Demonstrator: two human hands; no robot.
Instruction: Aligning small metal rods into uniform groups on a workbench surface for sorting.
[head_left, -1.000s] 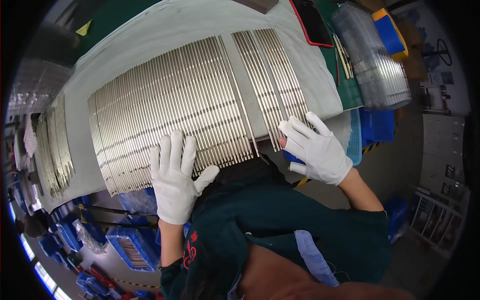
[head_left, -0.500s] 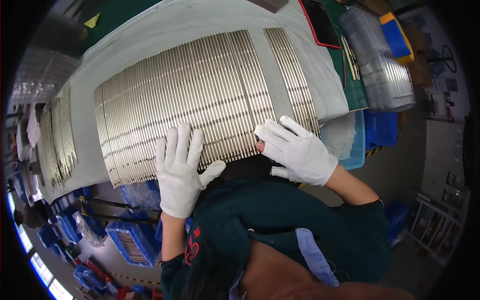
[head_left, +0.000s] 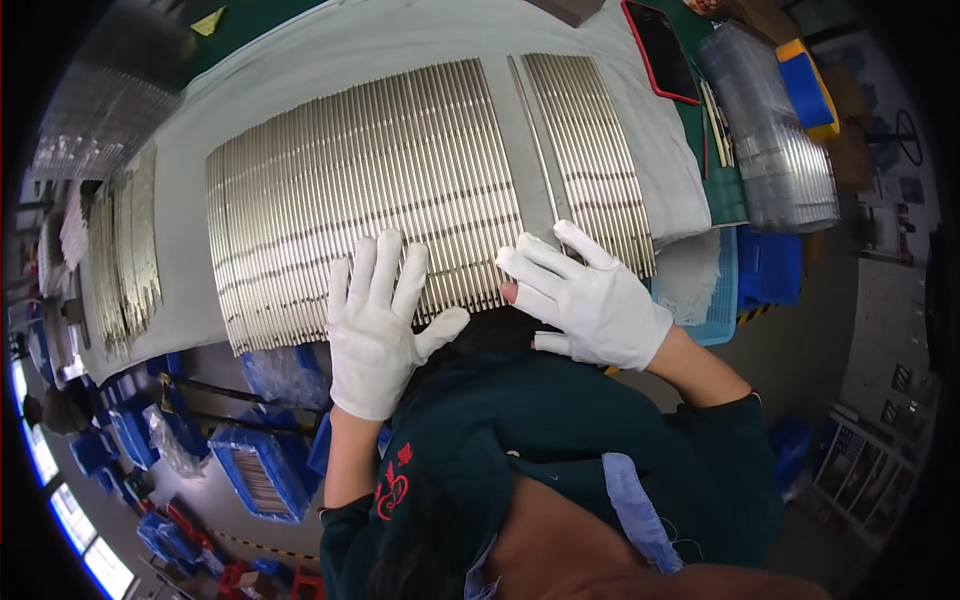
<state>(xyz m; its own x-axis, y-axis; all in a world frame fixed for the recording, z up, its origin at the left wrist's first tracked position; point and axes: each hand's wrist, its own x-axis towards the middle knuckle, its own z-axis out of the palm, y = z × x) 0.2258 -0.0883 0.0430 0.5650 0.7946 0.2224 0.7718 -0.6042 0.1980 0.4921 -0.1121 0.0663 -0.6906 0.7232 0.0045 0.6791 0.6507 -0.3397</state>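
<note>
Palm down, your white-gloved left hand [head_left: 370, 345] lies at ten o'clock from you, fingers spread over the near ends of a wide block of slim metal rods [head_left: 360, 180]; it grasps nothing. At one o'clock, your gloved right hand [head_left: 605, 310] reaches leftward with fingers extended and unclenched, its bare fingertip beside that block's near right corner. At twelve o'clock, beyond the right hand, one lone rod [head_left: 533, 120] lies in the gap between the wide block and a narrower block of rods [head_left: 595, 150], closer to the narrower one. Whether your outermost finger touches its near end, you cannot tell from this view.

The step in hand looks like shifting rods across that gap by fingertip rather than by grip. The next move seems to call for a light, level push that keeps the lone rod parallel and leaves both blocks unruffled.

Farther out, pale cloth [head_left: 680, 190] lies under the rods, a light-blue basket [head_left: 727, 290] sits at two o'clock, a red-edged phone [head_left: 665, 55] lies toward half past twelve, and stacked clear plastic trays [head_left: 775, 150] stand past one.
</note>
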